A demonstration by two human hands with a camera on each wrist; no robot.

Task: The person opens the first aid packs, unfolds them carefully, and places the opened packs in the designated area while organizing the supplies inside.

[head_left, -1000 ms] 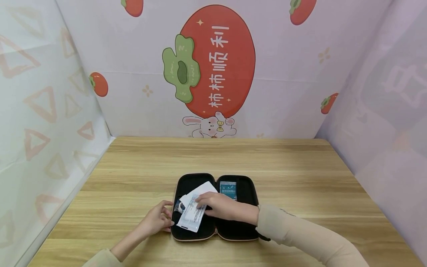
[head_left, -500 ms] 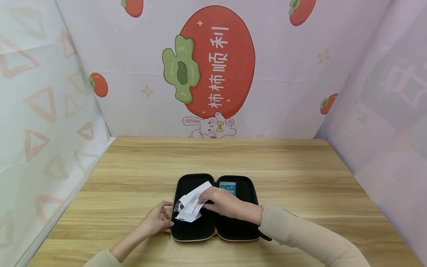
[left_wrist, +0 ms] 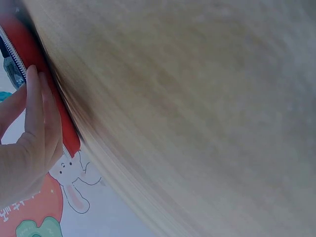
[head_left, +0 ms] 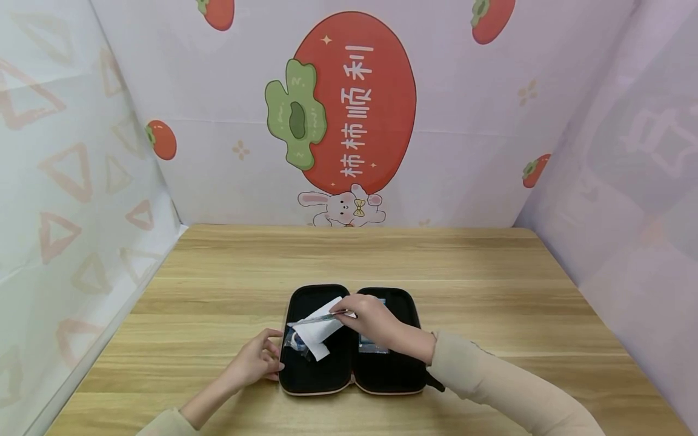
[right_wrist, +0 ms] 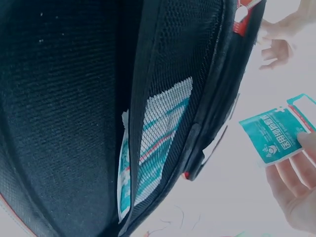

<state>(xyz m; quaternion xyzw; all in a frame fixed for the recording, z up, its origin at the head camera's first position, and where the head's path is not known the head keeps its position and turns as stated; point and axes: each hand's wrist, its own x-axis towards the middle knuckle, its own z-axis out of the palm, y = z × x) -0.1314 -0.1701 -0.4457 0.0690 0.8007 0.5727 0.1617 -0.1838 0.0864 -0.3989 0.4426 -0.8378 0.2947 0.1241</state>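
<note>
A zip case with a black lining [head_left: 322, 384] lies spread open on the table, its outer wall red [left_wrist: 69, 123] in the left wrist view. My left hand [head_left: 256, 360] touches the case's left side with its fingertips. Over the case, my right hand [head_left: 376, 318] pinches a flat sachet [right_wrist: 274, 136], printed teal with white lettering; the head view shows it nearly edge-on. White paper packets [head_left: 322, 330] lie below it in the left half, beside a small clear-wrapped item [head_left: 295, 341]. A teal packet [head_left: 373, 347] in the right half is partly hidden by my right hand.
A mesh pocket [right_wrist: 170, 64] inside the case holds a teal and white packet [right_wrist: 163, 133]. The wooden table [head_left: 218, 266] extends around the case. Printed cloth walls [head_left: 463, 181] stand behind and at both sides.
My right hand has lifted the sachet and moved a little up and right, turning it from face-up to nearly edge-on. More of the white packets shows beneath. My left hand stays put.
</note>
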